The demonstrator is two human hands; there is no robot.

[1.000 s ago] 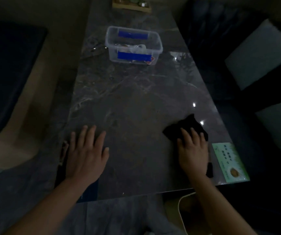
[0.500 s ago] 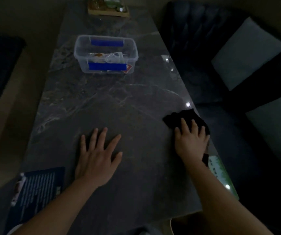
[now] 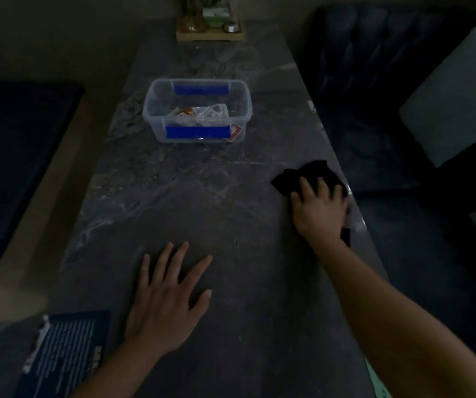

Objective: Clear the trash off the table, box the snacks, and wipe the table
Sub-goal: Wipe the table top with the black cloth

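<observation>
I see a long dark marble counter (image 3: 202, 196) in dim light, with a clear plastic box (image 3: 148, 110) standing toward its far end. Of my two hands, the left hand (image 3: 162, 305) lies flat on the near counter, fingers spread, holding nothing. The right hand (image 3: 320, 214) presses straight fingers onto a black cloth (image 3: 297, 175) at the right edge. Snack packets (image 3: 199, 113) lie inside the box.

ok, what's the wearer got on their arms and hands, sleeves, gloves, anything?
Left hand and right hand are bare: no gloves, and no rings, watch or bands I can make out. Left forearm and right forearm are uncovered to the frame edge, no sleeve in view. Dim light; small marks could be missed.
</observation>
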